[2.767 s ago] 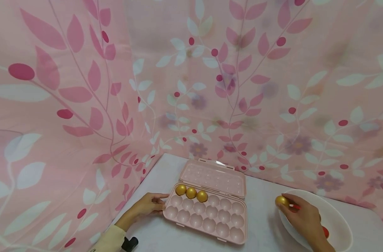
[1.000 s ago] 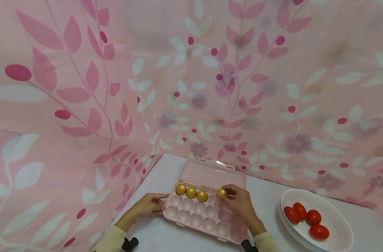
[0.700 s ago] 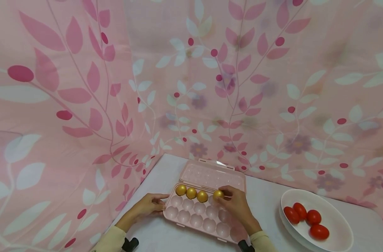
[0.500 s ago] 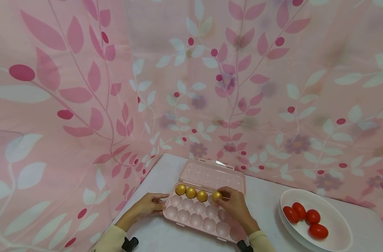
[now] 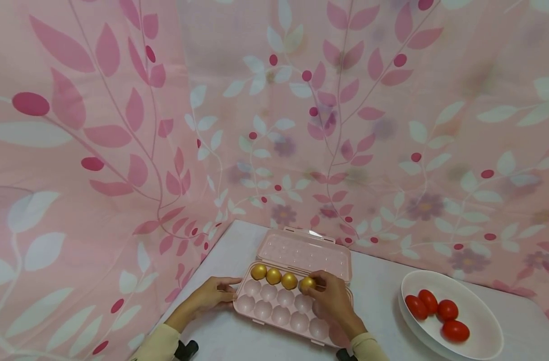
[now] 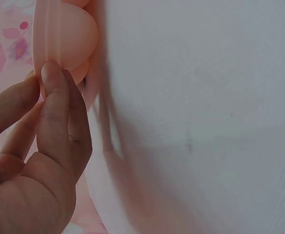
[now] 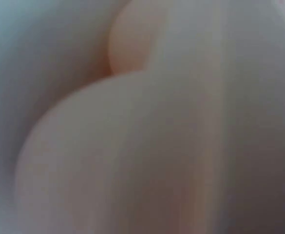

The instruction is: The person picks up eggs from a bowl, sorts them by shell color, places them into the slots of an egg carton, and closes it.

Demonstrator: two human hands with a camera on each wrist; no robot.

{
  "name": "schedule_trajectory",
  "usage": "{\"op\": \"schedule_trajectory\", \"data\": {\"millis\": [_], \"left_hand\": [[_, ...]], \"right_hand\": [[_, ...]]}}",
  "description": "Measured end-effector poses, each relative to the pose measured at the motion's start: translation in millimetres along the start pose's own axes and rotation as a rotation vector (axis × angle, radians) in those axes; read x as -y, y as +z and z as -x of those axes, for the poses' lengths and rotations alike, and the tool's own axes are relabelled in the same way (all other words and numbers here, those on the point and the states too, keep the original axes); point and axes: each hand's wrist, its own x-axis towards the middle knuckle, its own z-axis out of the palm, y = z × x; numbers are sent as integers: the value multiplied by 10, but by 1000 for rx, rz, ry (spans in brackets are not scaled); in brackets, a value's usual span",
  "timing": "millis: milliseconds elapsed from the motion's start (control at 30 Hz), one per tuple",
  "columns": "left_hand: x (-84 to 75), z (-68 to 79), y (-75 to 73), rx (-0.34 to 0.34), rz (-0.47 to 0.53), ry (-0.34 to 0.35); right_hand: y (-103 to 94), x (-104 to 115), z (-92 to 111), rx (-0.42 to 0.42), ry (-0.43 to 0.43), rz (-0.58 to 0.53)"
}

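Observation:
A pink egg box (image 5: 281, 315) lies unfolded on the table, its lid (image 5: 301, 253) tipped back toward the wall. Three golden eggs (image 5: 273, 276) fill the left end of its far row. My left hand (image 5: 211, 293) grips the box's left end; the left wrist view shows thumb and fingers (image 6: 54, 117) pinching its rim. With thumb and fingertips, my right hand (image 5: 335, 298) holds another golden egg (image 5: 307, 284) at the fourth cup of that row. This hand covers the box's right end. The right wrist view is blurred, filled by the box's rounded cups (image 7: 84, 161).
A white bowl (image 5: 484, 321) with several red egg-shaped things (image 5: 455, 331) stands at the right of the white-covered table (image 5: 374, 281). Pink leaf-patterned cloth (image 5: 369, 200) rises behind and at the left.
My right hand has carried the golden egg from the bowl to the box, then slightly left and down to the fourth cup. The left hand keeps its place on the box.

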Motion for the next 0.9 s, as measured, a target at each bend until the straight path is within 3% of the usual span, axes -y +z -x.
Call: {"op": "schedule_trajectory", "data": {"millis": [233,433,533,600,767,900], "left_hand": [[1,-7,3,-7,-3,2],[6,2,10,-19,-11,1],[3,1,15,-20,-16,3],[3,-3,17,-18,-14,3],[16,-5,11,-8,-8,6],[17,-2,5,-6,-5,10]], "right_hand": [[74,-8,-1,12,122,-86],[89,-30,-9,7,82,-33],[69,-22,-4,20,84,-22],[47,-7,6,42,128,-51],[-27,-4,33,65,54,28],[-84,-2,58,33,-45,115]]}}
